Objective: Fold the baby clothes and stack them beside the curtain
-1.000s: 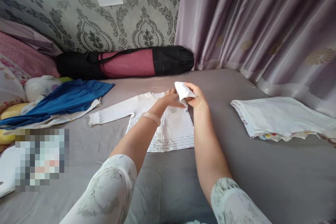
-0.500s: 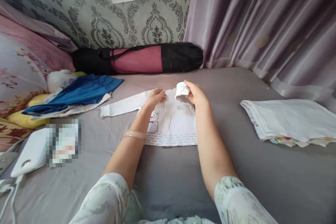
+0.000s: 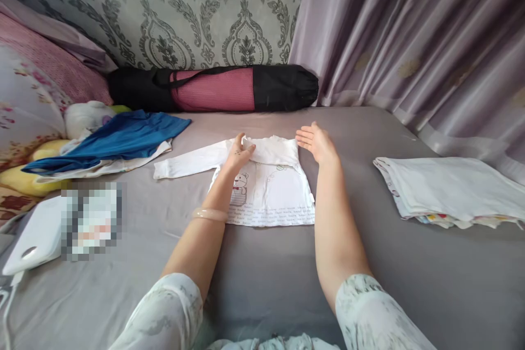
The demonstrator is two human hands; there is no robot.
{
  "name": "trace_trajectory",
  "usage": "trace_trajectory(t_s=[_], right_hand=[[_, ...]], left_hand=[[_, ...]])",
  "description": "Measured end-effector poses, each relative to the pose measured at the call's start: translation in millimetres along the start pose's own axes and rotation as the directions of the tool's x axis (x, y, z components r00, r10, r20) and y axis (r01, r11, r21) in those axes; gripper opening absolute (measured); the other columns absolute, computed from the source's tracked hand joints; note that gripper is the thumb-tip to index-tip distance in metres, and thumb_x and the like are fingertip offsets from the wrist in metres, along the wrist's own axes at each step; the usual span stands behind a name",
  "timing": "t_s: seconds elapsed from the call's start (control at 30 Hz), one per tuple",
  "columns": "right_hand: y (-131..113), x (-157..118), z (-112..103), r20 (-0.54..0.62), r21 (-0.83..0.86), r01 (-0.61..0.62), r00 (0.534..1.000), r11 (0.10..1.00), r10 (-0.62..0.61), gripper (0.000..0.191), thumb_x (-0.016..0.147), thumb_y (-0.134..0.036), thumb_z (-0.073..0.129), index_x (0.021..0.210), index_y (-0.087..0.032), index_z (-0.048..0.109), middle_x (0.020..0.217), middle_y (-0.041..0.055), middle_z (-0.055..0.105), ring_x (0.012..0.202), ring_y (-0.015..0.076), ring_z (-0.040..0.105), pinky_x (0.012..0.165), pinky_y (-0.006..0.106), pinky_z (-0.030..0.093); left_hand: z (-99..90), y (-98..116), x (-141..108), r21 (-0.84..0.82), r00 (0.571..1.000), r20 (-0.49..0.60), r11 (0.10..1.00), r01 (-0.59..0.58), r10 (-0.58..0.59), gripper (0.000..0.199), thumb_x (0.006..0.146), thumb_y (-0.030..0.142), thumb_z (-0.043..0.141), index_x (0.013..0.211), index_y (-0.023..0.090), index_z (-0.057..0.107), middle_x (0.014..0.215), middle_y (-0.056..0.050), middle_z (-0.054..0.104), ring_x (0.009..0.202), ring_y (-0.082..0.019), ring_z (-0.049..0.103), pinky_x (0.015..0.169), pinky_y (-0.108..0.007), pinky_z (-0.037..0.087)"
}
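A small white long-sleeved shirt (image 3: pixel 287 191) lies flat, with a bear picture and rows of printed letters along its hem. Its left-hand sleeve (image 3: pixel 188 163) stretches out to the side, while the other sleeve (image 3: pixel 273 150) is folded across the chest. My left hand (image 3: pixel 240 154) rests at the end of the folded sleeve, thumb and forefinger apart on the cloth. Just beyond the shirt's right shoulder, my right hand (image 3: pixel 319 143) is open with straight fingers and holds nothing.
Folded white clothes (image 3: pixel 447 188) are stacked at the right. A blue garment (image 3: pixel 110 142) lies at the left by plush toys (image 3: pixel 88 117). Nearer are a white device (image 3: pixel 41 235) with a cable and a blurred item (image 3: pixel 96 221). A black-and-pink bag (image 3: pixel 213 89) lies along the wall.
The right sleeve, bunched in my right hand before, now lies flat across the shirt's chest. My right hand has let go and moved right, opening. My left hand stays near the collar.
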State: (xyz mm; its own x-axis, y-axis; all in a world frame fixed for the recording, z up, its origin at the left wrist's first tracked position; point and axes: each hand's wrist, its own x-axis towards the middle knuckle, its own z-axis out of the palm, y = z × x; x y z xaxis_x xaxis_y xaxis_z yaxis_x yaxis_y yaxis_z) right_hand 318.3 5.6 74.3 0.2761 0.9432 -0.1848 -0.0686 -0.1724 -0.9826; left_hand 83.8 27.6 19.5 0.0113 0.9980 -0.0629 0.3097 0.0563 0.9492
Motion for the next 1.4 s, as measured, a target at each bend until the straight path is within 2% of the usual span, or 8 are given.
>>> trace_trajectory(t_s=[0.1, 0.23, 0.33, 0.43, 0.57, 0.8, 1.17, 1.4], right_hand=[[7, 1, 11, 0.016, -0.299, 0.111, 0.994, 0.948, -0.111, 0.045, 0.098, -0.048, 0.038, 0.116, -0.015, 0.063, 0.126, 0.0152, 0.063, 0.115, 0.0209, 0.060, 0.094, 0.034, 0.048], [20, -11, 52, 0.234, -0.735, 0.283, 0.959, 0.616, -0.161, 0.044, 0.098, -0.025, 0.034, 0.138, -0.015, 0.049, 0.152, 0.0120, 0.040, 0.141, 0.0208, 0.033, 0.116, 0.039, 0.023], [30, -24, 78, 0.350, -0.850, 0.370, 0.929, 0.374, -0.123, 0.052, 0.099, -0.028, 0.028, 0.149, -0.014, 0.034, 0.161, 0.0093, 0.018, 0.149, 0.0240, 0.009, 0.119, 0.050, 0.007], [38, -32, 89, 0.441, -0.855, 0.454, 0.891, 0.251, -0.109, 0.056, 0.099, -0.029, 0.022, 0.153, -0.013, 0.026, 0.162, 0.0077, 0.014, 0.149, 0.0261, 0.004, 0.118, 0.054, 0.003], [46, -34, 87, 0.474, -0.847, 0.480, 0.876, 0.230, -0.084, 0.059, 0.098, -0.031, 0.018, 0.154, -0.011, 0.022, 0.162, 0.0064, 0.014, 0.149, 0.0253, 0.005, 0.119, 0.050, 0.006], [53, -30, 85, 0.451, -0.863, 0.447, 0.892, 0.237, -0.039, 0.061, 0.098, -0.032, 0.015, 0.154, -0.009, 0.021, 0.162, 0.0068, 0.013, 0.149, 0.0208, 0.007, 0.120, 0.042, 0.004], [63, -22, 72, 0.169, -0.964, 0.195, 0.974, 0.183, -0.149, 0.062, 0.099, -0.035, 0.019, 0.152, -0.003, 0.023, 0.160, 0.0151, 0.018, 0.148, 0.0251, 0.009, 0.119, 0.046, 0.000], [62, -16, 59, 0.038, -0.953, 0.077, 0.990, 0.294, -0.137, 0.065, 0.099, -0.037, 0.015, 0.152, 0.000, 0.024, 0.161, 0.0159, 0.015, 0.149, 0.0259, 0.008, 0.119, 0.044, 0.007]], left_hand=[[-1.2, -1, 0, 0.172, 0.993, 0.008, 0.978, -0.121, 0.121, 0.062, 0.084, 0.025, 0.058, 0.143, 0.020, 0.042, 0.103, -0.006, 0.064, 0.082, -0.016, 0.062, 0.084, -0.032, 0.051], [1.0, 5, -9, 0.511, 0.954, -0.051, 0.828, -0.230, 0.297, 0.052, 0.083, 0.024, 0.056, 0.135, 0.021, 0.052, 0.134, -0.013, 0.052, 0.112, -0.026, 0.056, 0.099, -0.040, 0.044], [6.7, 9, -16, 0.689, 0.905, 0.024, 0.649, -0.322, 0.424, 0.046, 0.088, 0.022, 0.048, 0.134, 0.022, 0.052, 0.144, -0.011, 0.045, 0.133, -0.028, 0.041, 0.108, -0.044, 0.035], [13.0, 8, -18, 0.733, 0.904, 0.155, 0.567, -0.376, 0.399, 0.043, 0.092, 0.017, 0.037, 0.133, 0.020, 0.049, 0.135, -0.011, 0.056, 0.130, -0.024, 0.045, 0.108, -0.041, 0.033], [17.4, -2, -13, 0.743, 0.912, 0.207, 0.549, -0.383, 0.355, 0.044, 0.093, 0.015, 0.032, 0.136, 0.015, 0.043, 0.133, -0.016, 0.058, 0.128, -0.023, 0.050, 0.108, -0.039, 0.035], [19.2, -14, -11, 0.733, 0.918, 0.264, 0.557, -0.390, 0.295, 0.049, 0.098, 0.023, 0.026, 0.143, 0.009, 0.038, 0.149, -0.016, 0.044, 0.144, -0.026, 0.030, 0.116, -0.041, 0.025], [17.0, -10, -17, 0.777, 0.967, 0.174, 0.577, -0.252, 0.187, 0.064, 0.096, 0.050, 0.031, 0.149, 0.012, 0.032, 0.157, -0.017, 0.027, 0.147, -0.028, 0.020, 0.119, -0.046, 0.018], [15.2, -12, -17, 0.785, 0.978, 0.140, 0.584, -0.205, 0.155, 0.062, 0.099, 0.042, 0.021, 0.151, 0.010, 0.028, 0.157, -0.016, 0.028, 0.147, -0.028, 0.019, 0.119, -0.048, 0.015]])
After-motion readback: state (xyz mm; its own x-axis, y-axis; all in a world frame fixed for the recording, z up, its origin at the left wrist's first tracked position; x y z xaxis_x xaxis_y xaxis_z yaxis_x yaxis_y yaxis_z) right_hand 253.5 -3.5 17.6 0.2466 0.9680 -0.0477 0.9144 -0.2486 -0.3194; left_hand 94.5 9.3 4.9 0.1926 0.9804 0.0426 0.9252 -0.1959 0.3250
